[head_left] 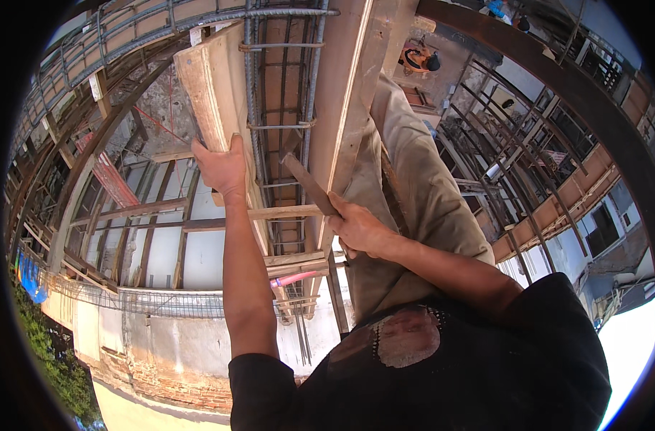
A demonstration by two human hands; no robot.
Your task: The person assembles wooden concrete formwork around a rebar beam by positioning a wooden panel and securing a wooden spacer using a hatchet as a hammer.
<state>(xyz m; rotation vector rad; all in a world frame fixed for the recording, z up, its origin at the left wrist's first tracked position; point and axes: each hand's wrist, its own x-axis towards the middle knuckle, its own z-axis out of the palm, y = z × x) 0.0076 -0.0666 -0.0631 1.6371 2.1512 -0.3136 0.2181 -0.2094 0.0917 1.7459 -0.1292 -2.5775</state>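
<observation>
My left hand (221, 167) is closed over the edge of a wooden formwork board (211, 97), thumb on its inner face. The board stands on edge along the left of a steel rebar cage (281, 128). My right hand (359, 227) is closed round one end of a short flat brown bar (311, 187), which looks like a tool handle. Its far end points up and left over the cage; whether it has a head cannot be made out. A second formwork board (342, 93) runs along the cage's right side, close to my right hand.
Short wooden crosspieces (288, 212) span the boards below my hands. A pink tube (295, 278) lies nearer. My trousered leg (431, 172) is right of the formwork. Wooden framing (148, 208) drops away at left, steel framework (528, 136) at right. Another person (419, 61) is far below.
</observation>
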